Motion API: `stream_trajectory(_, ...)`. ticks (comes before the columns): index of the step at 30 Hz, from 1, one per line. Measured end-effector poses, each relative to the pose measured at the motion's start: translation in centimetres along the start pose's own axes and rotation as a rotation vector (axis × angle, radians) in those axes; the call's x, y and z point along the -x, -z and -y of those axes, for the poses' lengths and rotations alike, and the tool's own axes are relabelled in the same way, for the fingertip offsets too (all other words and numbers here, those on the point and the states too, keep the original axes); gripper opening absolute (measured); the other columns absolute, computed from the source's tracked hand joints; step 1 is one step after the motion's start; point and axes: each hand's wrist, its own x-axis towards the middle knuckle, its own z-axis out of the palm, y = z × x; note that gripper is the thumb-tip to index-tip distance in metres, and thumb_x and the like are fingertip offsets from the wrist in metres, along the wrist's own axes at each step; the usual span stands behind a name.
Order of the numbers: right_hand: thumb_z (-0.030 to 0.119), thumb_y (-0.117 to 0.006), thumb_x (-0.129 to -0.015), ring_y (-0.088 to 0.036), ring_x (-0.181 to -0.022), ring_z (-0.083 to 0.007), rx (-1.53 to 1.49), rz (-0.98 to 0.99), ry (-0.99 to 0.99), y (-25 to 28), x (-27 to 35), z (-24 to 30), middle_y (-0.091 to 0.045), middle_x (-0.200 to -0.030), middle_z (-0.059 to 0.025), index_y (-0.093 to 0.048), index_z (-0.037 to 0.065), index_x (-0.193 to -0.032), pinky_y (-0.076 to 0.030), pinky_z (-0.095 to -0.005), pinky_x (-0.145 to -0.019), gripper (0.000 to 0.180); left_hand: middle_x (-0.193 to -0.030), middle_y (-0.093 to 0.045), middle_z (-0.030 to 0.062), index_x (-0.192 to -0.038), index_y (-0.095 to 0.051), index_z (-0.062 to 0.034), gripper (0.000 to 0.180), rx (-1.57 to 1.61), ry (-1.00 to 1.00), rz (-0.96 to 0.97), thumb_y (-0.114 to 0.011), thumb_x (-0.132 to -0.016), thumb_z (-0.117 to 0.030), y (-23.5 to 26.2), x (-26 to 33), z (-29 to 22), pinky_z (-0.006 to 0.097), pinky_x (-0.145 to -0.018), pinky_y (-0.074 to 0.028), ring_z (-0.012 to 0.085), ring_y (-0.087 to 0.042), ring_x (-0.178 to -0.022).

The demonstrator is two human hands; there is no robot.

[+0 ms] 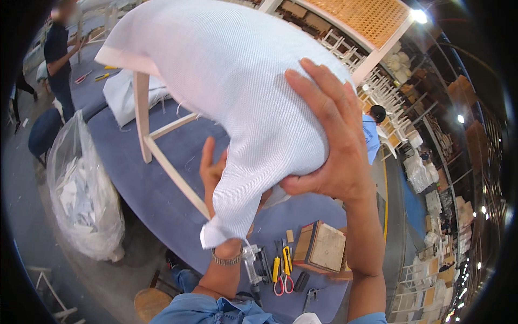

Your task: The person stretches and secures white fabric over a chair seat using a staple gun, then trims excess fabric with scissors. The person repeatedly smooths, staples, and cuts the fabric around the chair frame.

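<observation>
The person wears a light blue shirt point(216, 312) of plain woven cloth, creased and bunched across the chest where it shows at the lower edge of the view. Its sleeves are short: both forearms are bare from above the elbow down, and a strip of the same blue cloth point(369, 318) shows at the right upper arm. On the left wrist sits a metal link watch band point(226, 260), silver-grey with small segmented links. The left hand point(213, 173) and right hand point(332, 146) are bare, without gloves or rings that can be made out.
</observation>
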Motion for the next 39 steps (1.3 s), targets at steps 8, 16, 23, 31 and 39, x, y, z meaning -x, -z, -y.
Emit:
stream_trajectory(8,0.027,-0.081,-0.043,-0.050,-0.134,-0.0340,0.008,-0.067,0.042,-0.4,-0.4,1.0,-0.051,-0.148,-0.0130,-0.053,0.018,-0.143,-0.039,-0.0471,-0.113,0.105,-0.134,-0.058,0.0085,-0.139,-0.053,-0.0041,0.078,-0.142,-0.359,0.487,-0.086,-0.077,-0.037,2.1,-3.4,-0.8,0.035,-0.106,-0.043,0.0214,-0.054,-0.123)
stream_trajectory(16,0.031,-0.085,-0.041,-0.048,-0.135,-0.0332,0.011,-0.022,-0.010,-0.1,-0.4,1.6,-0.051,-0.147,-0.0129,-0.052,0.017,-0.144,-0.040,-0.0468,-0.112,0.109,-0.114,-0.071,0.0074,-0.119,-0.068,-0.0020,0.035,0.360,0.126,0.750,-0.079,-0.085,-0.006,1.7,-5.4,-2.2,0.024,-0.087,-0.056,0.0163,-0.070,-0.096)
stream_trajectory(23,0.043,-0.092,-0.046,-0.046,-0.135,-0.0346,-0.005,-0.048,-0.054,0.1,-0.8,3.0,-0.050,-0.148,-0.0124,-0.054,0.016,-0.140,-0.027,-0.0526,-0.114,0.106,-0.112,-0.073,0.0097,-0.118,-0.070,-0.0054,0.036,0.244,-0.066,0.740,-0.081,-0.083,-0.009,1.4,-5.3,-1.1,0.034,-0.087,-0.055,0.0165,-0.068,-0.097)
stream_trajectory(31,0.077,-0.058,-0.080,-0.042,-0.141,-0.0328,-0.170,-0.518,-0.248,-3.9,0.6,4.7,-0.047,-0.149,-0.0202,-0.048,0.003,-0.143,-0.021,-0.0489,-0.120,0.098,-0.105,-0.074,0.0108,-0.110,-0.073,-0.0046,0.031,-0.031,-0.191,0.753,-0.081,-0.085,-0.021,2.4,-5.3,0.1,0.032,-0.081,-0.054,0.0187,-0.069,-0.092)
stream_trajectory(39,0.066,-0.011,-0.103,-0.025,-0.149,-0.0257,-0.709,-0.976,-0.782,-5.5,-0.6,3.2,-0.028,-0.163,-0.0096,-0.026,0.006,-0.158,-0.010,-0.0357,-0.123,0.083,-0.102,-0.071,0.0156,-0.107,-0.070,0.0046,0.045,-0.141,0.016,0.616,-0.079,-0.088,-0.035,2.7,-4.7,-0.1,0.035,-0.088,-0.050,0.0253,-0.065,-0.093)
